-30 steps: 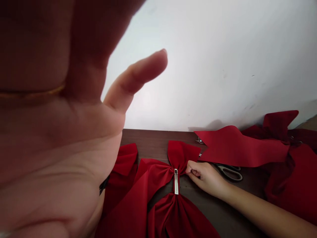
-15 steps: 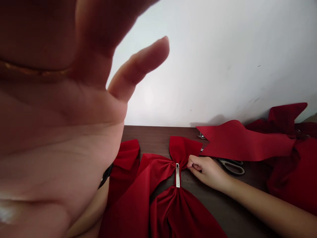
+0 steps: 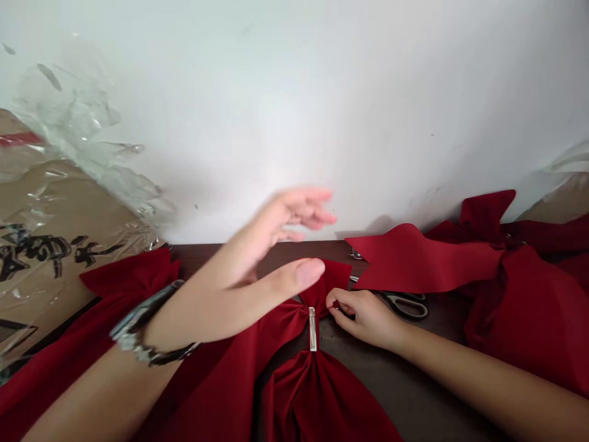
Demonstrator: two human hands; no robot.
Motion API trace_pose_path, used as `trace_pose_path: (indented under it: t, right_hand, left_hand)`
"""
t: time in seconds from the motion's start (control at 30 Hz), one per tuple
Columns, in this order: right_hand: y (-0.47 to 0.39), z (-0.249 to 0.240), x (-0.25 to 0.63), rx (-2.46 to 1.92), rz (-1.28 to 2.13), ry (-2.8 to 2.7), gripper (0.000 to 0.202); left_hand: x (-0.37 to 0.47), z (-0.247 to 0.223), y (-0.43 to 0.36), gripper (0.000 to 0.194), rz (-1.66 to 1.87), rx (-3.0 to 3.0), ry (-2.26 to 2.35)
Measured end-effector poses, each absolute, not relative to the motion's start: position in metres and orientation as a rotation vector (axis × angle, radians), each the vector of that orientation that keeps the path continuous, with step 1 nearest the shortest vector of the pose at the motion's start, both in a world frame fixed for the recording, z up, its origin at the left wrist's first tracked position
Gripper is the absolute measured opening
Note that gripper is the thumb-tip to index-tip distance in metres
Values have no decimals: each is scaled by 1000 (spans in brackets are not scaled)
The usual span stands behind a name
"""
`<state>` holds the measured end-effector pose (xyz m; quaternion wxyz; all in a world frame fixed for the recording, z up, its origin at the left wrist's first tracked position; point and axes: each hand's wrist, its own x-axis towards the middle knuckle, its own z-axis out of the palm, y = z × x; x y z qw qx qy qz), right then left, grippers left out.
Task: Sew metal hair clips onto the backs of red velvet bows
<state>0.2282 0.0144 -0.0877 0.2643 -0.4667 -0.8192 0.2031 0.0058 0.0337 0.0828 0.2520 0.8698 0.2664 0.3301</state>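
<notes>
A red fabric bow (image 3: 322, 393) lies on the dark table, with a silver metal clip (image 3: 313, 328) upright across its gathered middle. My right hand (image 3: 365, 316) is closed in a pinch at the right edge of the bow's upper loop, just right of the clip; what its fingertips hold is hard to make out. Above the bow's left part, my left hand (image 3: 262, 258) hangs in the air, fingers apart and slightly blurred, holding nothing. A dark strap and a beaded bracelet circle the left wrist.
Black-handled scissors (image 3: 409, 306) lie partly under a red ribbon tail (image 3: 427, 261) at right. More red fabric (image 3: 538, 313) is heaped beyond. A plastic-wrapped cardboard box (image 3: 59, 227) stands at left, against the white wall (image 3: 285, 98).
My left hand has moved away from the camera and down toward the bow. The view has shifted, so the box at left now shows. My right hand keeps its place beside the clip.
</notes>
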Motion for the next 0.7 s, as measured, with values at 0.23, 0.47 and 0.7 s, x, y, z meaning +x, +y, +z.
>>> trace_pose_path:
  t: [0.23,0.47,0.7]
  right_hand:
    - [15,-87,228,-1201,480,-2273,17]
    - [17,-95,230,-1172,361,-2258,17]
    - [17,-96,233,-1099,264,-2203,15]
  left_hand:
    - [4,0,72,24,21,2628,1105]
    - [7,-44,69,39,128,2230,1297]
    - [20,-57,70,33,321,1920,1168]
